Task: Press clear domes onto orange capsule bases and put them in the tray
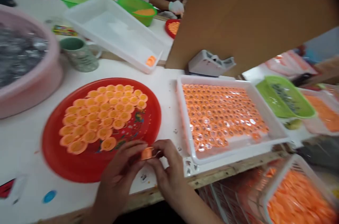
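Between my two hands is a small orange piece (147, 153), held near the table's front edge. My left hand (123, 167) grips its left side with bent fingers, over the right rim of a red round tray (137, 128). My right hand (168, 164) pinches the piece from the right. Many round orange pieces (92, 125) lie overlapping on the red tray. To the right, a white rectangular tray (275, 135) holds rows of orange pieces with shiny clear tops (217, 111).
A pink tub (53, 72) of shiny items and a green mug (82, 54) stand left. An empty-looking white tray (106, 26) leans behind. A cardboard panel (238, 16) rises at the back; a person's gloved hand (176, 7) shows beyond. Crates of orange pieces (299, 195) sit lower right.
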Available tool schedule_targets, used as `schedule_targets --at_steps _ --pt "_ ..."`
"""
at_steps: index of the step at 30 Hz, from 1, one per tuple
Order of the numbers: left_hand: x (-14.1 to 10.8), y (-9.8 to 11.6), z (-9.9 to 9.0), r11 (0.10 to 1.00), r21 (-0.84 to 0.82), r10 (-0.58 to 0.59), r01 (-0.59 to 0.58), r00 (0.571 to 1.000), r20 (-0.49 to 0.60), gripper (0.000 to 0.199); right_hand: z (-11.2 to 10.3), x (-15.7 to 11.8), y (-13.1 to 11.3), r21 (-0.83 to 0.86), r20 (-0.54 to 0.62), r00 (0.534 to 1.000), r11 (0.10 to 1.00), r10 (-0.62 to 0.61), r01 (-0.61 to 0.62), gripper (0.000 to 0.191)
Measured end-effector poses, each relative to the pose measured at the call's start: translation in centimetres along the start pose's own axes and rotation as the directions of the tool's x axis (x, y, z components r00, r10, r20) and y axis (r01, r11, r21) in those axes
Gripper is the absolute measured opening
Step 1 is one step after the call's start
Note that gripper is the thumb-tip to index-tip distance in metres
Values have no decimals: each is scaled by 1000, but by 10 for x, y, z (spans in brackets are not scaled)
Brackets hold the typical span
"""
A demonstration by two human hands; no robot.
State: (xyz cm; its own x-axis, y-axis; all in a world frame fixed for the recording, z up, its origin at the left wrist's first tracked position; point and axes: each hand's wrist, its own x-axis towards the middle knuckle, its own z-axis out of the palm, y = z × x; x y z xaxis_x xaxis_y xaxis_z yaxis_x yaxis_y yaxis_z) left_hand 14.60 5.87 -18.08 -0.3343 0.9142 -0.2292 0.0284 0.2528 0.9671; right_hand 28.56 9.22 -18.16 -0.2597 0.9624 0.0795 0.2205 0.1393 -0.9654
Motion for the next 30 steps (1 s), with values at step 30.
schedule_targets --at_steps 30 --pt "11 24 45 919 -311 -186 242 962 197 37 -33 9 25 347 37 940 878 339 -331 30"
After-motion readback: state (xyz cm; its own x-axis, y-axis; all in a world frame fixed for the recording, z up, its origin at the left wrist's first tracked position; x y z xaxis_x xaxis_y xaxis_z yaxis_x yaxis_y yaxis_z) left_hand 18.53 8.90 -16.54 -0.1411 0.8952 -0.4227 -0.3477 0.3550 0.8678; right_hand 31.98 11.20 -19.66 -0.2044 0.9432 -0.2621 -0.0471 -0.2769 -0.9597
